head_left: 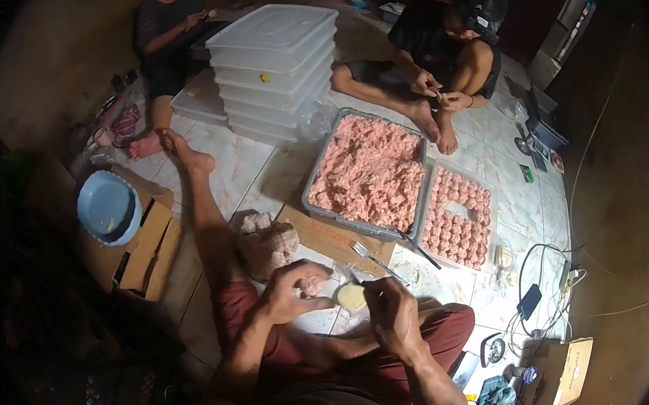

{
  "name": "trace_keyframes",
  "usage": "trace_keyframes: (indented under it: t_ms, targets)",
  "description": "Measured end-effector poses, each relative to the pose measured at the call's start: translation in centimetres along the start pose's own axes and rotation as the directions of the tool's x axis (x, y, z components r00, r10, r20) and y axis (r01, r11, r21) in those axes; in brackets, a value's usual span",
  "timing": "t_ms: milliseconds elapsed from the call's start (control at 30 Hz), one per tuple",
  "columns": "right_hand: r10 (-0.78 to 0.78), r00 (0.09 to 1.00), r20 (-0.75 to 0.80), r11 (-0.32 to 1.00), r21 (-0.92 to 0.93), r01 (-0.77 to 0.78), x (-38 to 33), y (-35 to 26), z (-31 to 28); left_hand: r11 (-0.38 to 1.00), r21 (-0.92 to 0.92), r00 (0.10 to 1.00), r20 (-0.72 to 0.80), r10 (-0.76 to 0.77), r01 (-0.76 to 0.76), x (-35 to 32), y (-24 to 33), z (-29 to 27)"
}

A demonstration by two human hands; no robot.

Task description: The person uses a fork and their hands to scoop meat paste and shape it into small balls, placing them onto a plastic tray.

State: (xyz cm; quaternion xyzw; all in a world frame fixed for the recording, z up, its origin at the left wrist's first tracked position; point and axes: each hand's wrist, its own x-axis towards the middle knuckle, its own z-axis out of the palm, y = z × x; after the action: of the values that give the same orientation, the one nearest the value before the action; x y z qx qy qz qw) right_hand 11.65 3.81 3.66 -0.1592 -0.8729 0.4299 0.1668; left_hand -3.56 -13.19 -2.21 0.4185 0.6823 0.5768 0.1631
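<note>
My left hand point(290, 294) curls around a small lump of pink minced filling point(312, 286), perhaps in a wrapper. My right hand point(395, 317) has its fingertips pinched together at the edge of pale round dough wrappers point(350, 297), which lie on clear plastic between my hands. Whether it grips a wrapper, I cannot make out. Just beyond it a metal fork point(375, 259) rests across a flat cardboard piece point(302, 228). Ahead stands a grey tub point(307, 193) heaped with pink minced filling point(371, 168). To its right, a clear tray point(423, 247) holds rows of pink-topped dumplings point(456, 235), with a gap mid-tray.
A checked cloth point(270, 244) lies by my left leg. Stacked translucent lidded boxes point(271, 65) stand behind the tub. A blue basin point(109, 209) sits on a cardboard box point(152, 252) at left. Two people sit farther back. Cables and a phone-like black device point(530, 302) lie at right.
</note>
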Motion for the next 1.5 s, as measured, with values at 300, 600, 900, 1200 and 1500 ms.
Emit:
trace_keyframes:
  t_ms: [300,600,900,1200,1500]
  targets:
    - [0.066,0.998,-0.011,0.781,-0.622,-0.058,14.0,12.6,5.3,0.983,-0.147,0.987,0.135,-0.092,0.112,-0.6,-1.2,1.6]
    - [-0.186,0.981,0.051,0.858,-0.478,0.187,12.8,8.6,2.1,0.758,-0.585,0.958,0.168,-0.232,0.287,2.0,-2.5,3.2]
    - [-0.027,1.0,-0.003,0.999,0.028,0.027,9.4,9.4,-9.7,0.82,-0.535,0.963,0.26,-0.073,0.206,9.3,3.0,8.4]
    - [0.159,0.871,-0.464,0.866,-0.358,-0.349,15.9,34.7,-19.6,0.843,-0.271,0.863,0.349,-0.364,0.465,2.6,-5.3,5.9]
    - [0.258,0.859,-0.442,0.574,-0.645,-0.504,19.5,43.2,-16.3,0.79,-0.122,0.794,0.207,-0.572,0.601,-0.5,-11.7,4.7]
